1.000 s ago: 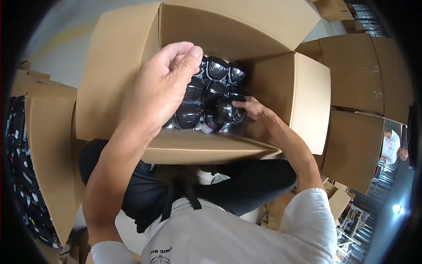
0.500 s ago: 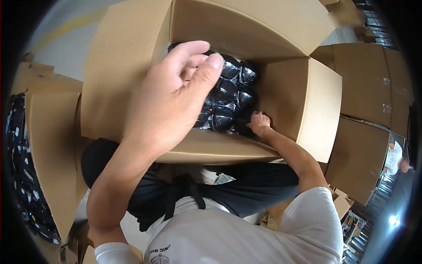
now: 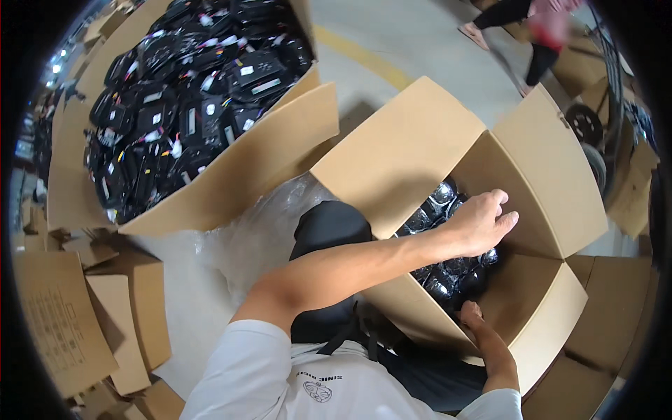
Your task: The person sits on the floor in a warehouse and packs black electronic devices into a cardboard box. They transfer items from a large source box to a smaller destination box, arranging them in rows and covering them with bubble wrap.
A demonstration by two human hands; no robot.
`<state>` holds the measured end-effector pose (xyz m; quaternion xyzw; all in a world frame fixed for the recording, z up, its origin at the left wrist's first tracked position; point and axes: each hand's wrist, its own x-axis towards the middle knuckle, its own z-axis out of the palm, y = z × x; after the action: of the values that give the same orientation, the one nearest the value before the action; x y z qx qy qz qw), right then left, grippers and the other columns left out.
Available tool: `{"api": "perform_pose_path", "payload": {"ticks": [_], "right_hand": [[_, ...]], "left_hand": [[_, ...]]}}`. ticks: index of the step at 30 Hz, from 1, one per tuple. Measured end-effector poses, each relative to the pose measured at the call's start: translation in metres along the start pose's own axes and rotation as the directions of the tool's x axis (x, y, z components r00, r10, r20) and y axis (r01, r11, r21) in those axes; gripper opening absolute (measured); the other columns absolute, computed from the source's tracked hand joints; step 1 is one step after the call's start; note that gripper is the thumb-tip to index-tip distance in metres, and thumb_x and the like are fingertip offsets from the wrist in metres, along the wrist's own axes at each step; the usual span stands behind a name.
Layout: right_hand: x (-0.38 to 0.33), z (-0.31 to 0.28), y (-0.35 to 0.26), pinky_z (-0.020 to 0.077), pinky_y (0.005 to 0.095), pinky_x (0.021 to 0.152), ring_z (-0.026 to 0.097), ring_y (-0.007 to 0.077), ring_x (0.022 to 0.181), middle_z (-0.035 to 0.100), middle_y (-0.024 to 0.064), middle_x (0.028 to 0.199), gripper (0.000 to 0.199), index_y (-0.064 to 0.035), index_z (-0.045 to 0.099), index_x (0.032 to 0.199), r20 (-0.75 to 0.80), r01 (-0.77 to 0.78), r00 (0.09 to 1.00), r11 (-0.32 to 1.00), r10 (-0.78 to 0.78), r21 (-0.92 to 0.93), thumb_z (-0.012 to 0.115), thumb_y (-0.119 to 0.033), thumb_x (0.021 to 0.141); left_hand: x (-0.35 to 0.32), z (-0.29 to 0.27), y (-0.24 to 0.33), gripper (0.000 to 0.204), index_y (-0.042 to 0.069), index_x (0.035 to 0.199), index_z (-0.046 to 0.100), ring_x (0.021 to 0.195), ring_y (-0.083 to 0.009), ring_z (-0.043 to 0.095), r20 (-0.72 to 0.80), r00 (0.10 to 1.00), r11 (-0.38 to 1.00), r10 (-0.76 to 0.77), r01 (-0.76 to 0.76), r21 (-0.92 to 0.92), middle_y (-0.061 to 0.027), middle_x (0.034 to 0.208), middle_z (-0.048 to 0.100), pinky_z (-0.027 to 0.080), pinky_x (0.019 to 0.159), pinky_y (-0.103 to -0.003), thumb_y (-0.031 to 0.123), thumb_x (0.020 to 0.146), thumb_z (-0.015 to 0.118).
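An open cardboard box (image 3: 448, 143) stands in front of me, its flaps raised. Glossy black rounded items (image 3: 455, 266), wrapped in clear film, sit close together in rows inside it. My left hand (image 3: 484, 222) hovers over them with nothing in it, thumb apart from the loosely bent fingers. Down in the box's near right part, my right hand (image 3: 472, 315) is closed beside the nearest black items. Its fingertips are turned away, so what they hold, if anything, is hidden.
At the upper left, a large carton (image 3: 231, 185) is full of black devices (image 3: 203, 119) with coloured wires and white connectors. Clear plastic film (image 3: 259, 227) lies on the floor beside it. More cartons (image 3: 63, 315) stand lower left and at right. Another person's leg (image 3: 500, 14) shows at the top.
The view has swung left, bringing the large carton of wired devices into sight. My left hand still hovers above the box; my right hand stays low inside it.
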<state>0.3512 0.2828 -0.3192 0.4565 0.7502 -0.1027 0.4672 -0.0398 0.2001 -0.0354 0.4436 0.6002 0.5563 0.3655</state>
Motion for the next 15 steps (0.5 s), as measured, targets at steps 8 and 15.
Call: {"api": "perform_pose_path", "payload": {"ticks": [8, 15], "right_hand": [[-0.08, -0.142, -0.029, 0.0505, 0.0292, 0.071, 0.06, 0.0126, 0.08, 0.068, 0.0082, 0.091, 0.044, 0.0091, 0.064, 0.123, -0.363, 0.448, 0.894, 0.567, -0.264, 0.691, 0.071, -0.022, 0.094], [-0.214, -0.169, -0.056, 0.0506, 0.0312, 0.082, 0.059, 0.0138, 0.091, 0.067, 0.0069, 0.101, 0.06, 0.0089, 0.059, 0.133, -0.349, 0.547, 0.822, 0.452, -0.449, 0.705, 0.073, -0.037, 0.096]], "left_hand": [[-0.09, -0.091, 0.044, 0.024, -0.007, 0.115, 0.067, 0.096, -0.0186, 0.073, -0.344, 0.91, 0.816, 0.232, -0.374, -0.44, -0.0154, 0.101, 0.074, 0.058, 0.083, -0.031, 0.012, 0.103, 0.061], [-0.262, -0.24, -0.258, 0.036, -0.003, 0.119, 0.067, 0.103, -0.0297, 0.068, -0.815, 0.552, 0.707, -0.175, 0.647, 0.287, -0.0217, 0.111, 0.071, 0.053, 0.09, -0.042, 0.021, 0.092, 0.07]]}}
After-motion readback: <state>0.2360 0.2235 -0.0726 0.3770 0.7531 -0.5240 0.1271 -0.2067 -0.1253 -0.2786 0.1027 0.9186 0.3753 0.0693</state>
